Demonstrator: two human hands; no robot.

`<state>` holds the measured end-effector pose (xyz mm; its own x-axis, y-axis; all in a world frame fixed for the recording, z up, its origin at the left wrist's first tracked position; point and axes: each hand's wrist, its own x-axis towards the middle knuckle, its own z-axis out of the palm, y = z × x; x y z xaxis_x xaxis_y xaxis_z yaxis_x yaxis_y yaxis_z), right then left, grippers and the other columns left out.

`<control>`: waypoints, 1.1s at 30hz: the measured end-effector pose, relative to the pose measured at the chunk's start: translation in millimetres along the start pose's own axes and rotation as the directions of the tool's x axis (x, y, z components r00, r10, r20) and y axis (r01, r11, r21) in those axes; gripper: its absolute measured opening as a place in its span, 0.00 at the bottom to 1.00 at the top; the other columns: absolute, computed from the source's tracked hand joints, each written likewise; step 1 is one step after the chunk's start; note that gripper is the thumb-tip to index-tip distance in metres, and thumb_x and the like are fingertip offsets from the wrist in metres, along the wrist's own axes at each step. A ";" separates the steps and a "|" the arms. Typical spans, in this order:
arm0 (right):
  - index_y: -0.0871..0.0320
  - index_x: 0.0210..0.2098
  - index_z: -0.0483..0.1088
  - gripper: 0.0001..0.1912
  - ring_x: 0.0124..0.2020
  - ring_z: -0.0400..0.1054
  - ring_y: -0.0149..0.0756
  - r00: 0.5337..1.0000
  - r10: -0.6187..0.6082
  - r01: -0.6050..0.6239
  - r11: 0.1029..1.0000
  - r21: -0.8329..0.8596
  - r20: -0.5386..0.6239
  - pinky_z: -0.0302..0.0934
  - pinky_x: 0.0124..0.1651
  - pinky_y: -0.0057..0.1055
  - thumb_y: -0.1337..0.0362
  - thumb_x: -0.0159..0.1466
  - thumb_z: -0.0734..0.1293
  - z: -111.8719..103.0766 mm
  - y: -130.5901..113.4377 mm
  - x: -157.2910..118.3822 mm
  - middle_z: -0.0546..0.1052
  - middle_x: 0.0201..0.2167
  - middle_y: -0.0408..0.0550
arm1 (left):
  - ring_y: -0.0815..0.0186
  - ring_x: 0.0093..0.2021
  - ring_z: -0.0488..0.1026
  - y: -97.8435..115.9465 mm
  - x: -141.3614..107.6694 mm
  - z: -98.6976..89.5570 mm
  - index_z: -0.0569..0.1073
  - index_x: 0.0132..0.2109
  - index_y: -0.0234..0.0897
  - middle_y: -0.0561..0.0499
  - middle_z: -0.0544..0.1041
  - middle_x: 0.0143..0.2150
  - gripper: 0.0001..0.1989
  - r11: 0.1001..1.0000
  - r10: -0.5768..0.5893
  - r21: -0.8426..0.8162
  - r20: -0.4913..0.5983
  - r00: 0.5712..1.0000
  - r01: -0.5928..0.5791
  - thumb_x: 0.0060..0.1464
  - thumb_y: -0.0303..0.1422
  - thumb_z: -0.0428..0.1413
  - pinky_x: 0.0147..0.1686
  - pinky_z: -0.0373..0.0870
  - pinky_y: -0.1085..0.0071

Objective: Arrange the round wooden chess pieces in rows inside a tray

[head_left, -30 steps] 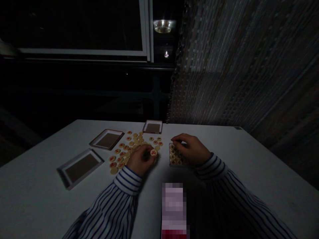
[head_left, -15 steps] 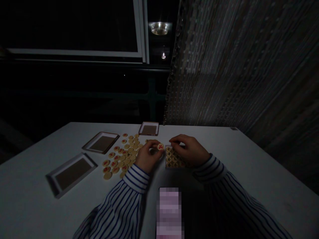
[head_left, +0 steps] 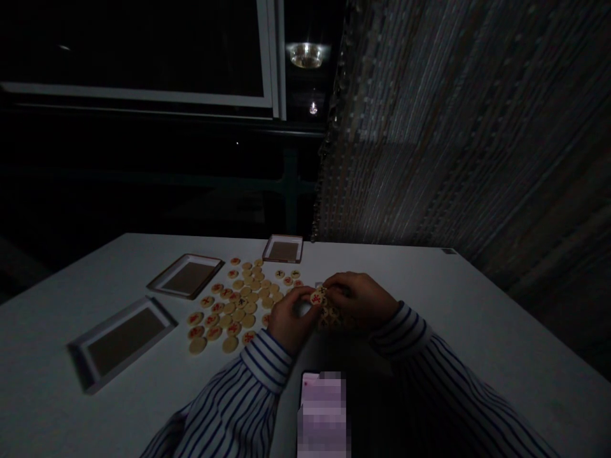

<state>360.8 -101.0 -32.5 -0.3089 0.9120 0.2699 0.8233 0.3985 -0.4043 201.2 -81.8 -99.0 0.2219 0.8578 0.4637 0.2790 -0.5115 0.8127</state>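
My left hand (head_left: 292,318) pinches a round wooden piece with a red character (head_left: 316,298) between thumb and forefinger, over the left side of a small box. Pieces with black characters (head_left: 329,315) lie in rows in that box, partly hidden by both hands. My right hand (head_left: 360,296) is bent over the box, its fingertips close together by the piece; what they hold, if anything, is too small to tell. Left of my left hand, many loose round pieces (head_left: 238,302) are spread on the white table (head_left: 429,356), some red-marked, some plain.
Three shallow open trays or lids stand around the pieces: a long one at left (head_left: 125,340), another behind it (head_left: 188,277), a smaller one at the back (head_left: 285,248). A phone (head_left: 322,413) lies at the front. A bead curtain (head_left: 405,127) hangs behind the table.
My left hand has moved right with the red-marked piece, now over the box and close to my right hand. More loose pieces show beside it. The view has shifted slightly.
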 end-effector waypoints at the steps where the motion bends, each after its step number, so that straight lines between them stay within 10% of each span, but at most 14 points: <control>1: 0.56 0.36 0.70 0.11 0.33 0.67 0.32 1.000 0.016 -0.016 1.000 0.010 0.025 0.59 0.36 0.27 0.62 0.57 0.59 1.5 1.4 0.1 0.75 0.31 0.45 | 0.67 0.36 0.71 1.9 -0.9 0.3 0.69 0.37 0.37 0.52 0.74 0.33 0.10 1.000 0.006 0.013 0.011 1.000 -0.006 0.43 0.30 0.54 0.38 0.67 0.71; 33: 0.57 0.33 0.70 0.10 0.28 0.67 0.29 0.993 0.068 -0.081 0.986 0.143 0.092 0.57 0.30 0.24 0.64 0.55 0.59 13.1 7.4 1.1 0.74 0.27 0.43 | 0.66 0.36 0.71 0.7 -6.2 4.3 0.71 0.38 0.34 0.48 0.75 0.35 0.12 0.980 -0.126 -0.152 0.047 0.991 0.132 0.45 0.35 0.54 0.39 0.67 0.70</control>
<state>360.4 -95.7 -46.6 -0.2949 0.9420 0.1603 0.7689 0.3335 -0.5454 204.0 -87.8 -102.8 0.2288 0.9119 0.3407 0.1604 -0.3805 0.9108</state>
